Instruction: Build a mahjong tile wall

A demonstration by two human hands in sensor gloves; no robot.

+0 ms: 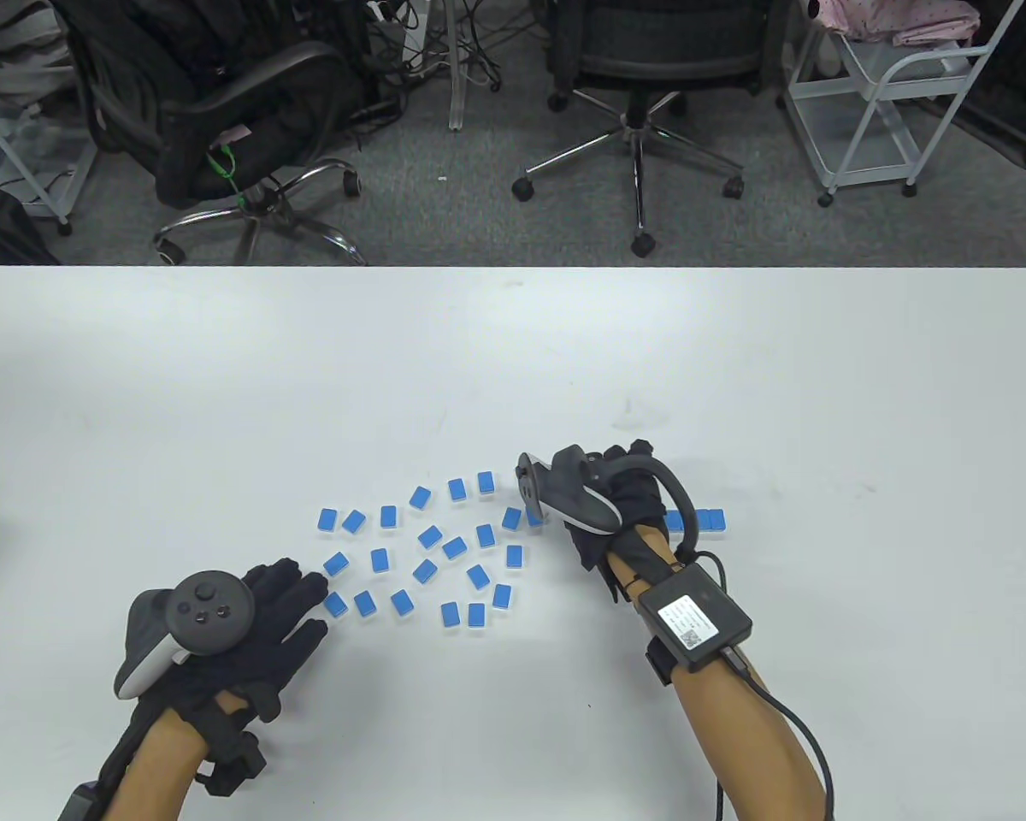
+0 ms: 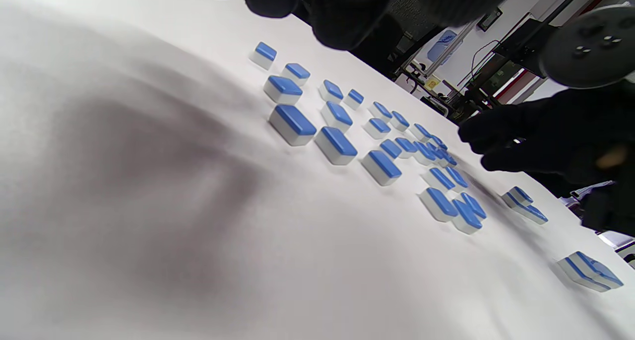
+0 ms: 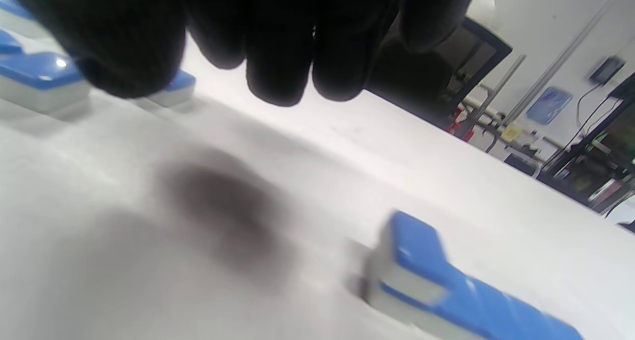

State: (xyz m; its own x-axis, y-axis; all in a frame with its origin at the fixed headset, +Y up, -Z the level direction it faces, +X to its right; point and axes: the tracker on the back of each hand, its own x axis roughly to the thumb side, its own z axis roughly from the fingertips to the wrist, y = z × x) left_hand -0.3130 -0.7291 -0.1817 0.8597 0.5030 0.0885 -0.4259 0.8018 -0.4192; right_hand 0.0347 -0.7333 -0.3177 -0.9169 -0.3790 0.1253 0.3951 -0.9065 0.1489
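Several blue-backed mahjong tiles [image 1: 427, 547] lie scattered face down on the white table [image 1: 513, 359]. A short row of tiles [image 1: 699, 519] stands to the right of them, partly hidden behind my right wrist. My right hand [image 1: 594, 505] hovers between the scatter and that row. In the right wrist view its fingers [image 3: 278, 77] hang loosely curled with nothing between them, and the row's end [image 3: 446, 285] lies below. My left hand [image 1: 303, 599] lies low with straight fingers, the tips beside the nearest tile [image 1: 335, 604]. It holds nothing.
Two office chairs [image 1: 641, 51] and a white wire cart [image 1: 881, 103] stand on the floor beyond the table's far edge. A cable runs from the box on my right forearm [image 1: 692, 620] off the bottom edge.
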